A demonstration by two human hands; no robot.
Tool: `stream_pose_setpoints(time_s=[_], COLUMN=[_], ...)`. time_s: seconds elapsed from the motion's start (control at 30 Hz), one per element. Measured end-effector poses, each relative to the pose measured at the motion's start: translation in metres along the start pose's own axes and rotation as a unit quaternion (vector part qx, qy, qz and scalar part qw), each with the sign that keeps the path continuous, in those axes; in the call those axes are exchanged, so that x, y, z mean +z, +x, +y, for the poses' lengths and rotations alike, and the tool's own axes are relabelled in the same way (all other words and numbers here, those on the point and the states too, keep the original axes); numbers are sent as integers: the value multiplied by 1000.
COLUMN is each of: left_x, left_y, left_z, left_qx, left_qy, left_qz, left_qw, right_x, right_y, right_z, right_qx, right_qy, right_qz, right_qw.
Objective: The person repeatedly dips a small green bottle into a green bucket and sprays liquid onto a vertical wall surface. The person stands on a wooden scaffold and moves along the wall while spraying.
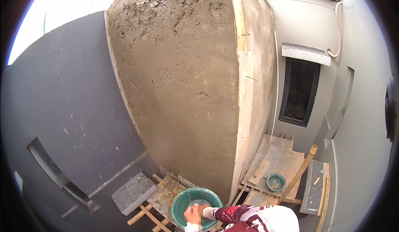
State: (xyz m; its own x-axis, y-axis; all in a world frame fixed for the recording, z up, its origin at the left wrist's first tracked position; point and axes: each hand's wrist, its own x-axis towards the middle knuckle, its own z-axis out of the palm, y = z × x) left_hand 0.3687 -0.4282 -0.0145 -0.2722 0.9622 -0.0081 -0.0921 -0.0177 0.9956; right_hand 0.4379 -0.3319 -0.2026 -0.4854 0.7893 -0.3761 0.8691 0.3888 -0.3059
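A round green basin (pixel 176 205) sits on a rough plank platform directly below me. Both hands are over its mouth, close together. My left hand (pixel 192 215) is closed, its fingers curled inward; what it holds, if anything, is hidden. A thin pale strand or wire (pixel 190 197) rises beside its fingers. My right hand (pixel 203 209) reaches in from the right, with a maroon and white sleeve (pixel 235 214) behind it. Its fingers are mostly hidden by the left hand. Something greyish, perhaps water, shows inside the basin.
A tall wall of wet, rough plaster (pixel 183 86) rises ahead, with a wooden batten (pixel 245 90) and protruding nails along its right edge. At right, a smaller green bucket (pixel 276 183) stands on boards (pixel 282 157). A bamboo pole (pixel 299 171) leans nearby. Grey blocks (pixel 134 192) flank the platform.
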Motion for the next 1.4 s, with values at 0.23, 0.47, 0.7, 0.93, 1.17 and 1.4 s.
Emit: stream_pose_setpoints(time_s=[0.23, 0.47, 0.7, 0.93, 1.17, 1.4], left_x=[10, -4, -17, -43, -51, -25], left_y=[1, 18, 32, 34, 25, 16], left_z=[-3, -40, -58, -80, -87, -52], left_qx=[50, -8, -71, -124, -148, -140], left_qy=[184, 223, 146, 50, -8, -18], left_qz=[-46, -61, 16, 131, 179, 100], left_qw=[981, 973, 987, 982, 973, 985], right_x=[-13, -37, -161, -564, -567, -223], right_y=[-33, -47, -100, -182, -185, -64], right_z=[8, 19, 17, -42, -45, 22], right_qx=[31, 3, 42, -295, -263, -139], right_qy=[29, 152, 279, 394, 368, 89], right_qz=[48, 86, 93, 532, 452, 29], right_qw=[998, 985, 955, 690, 769, 986])
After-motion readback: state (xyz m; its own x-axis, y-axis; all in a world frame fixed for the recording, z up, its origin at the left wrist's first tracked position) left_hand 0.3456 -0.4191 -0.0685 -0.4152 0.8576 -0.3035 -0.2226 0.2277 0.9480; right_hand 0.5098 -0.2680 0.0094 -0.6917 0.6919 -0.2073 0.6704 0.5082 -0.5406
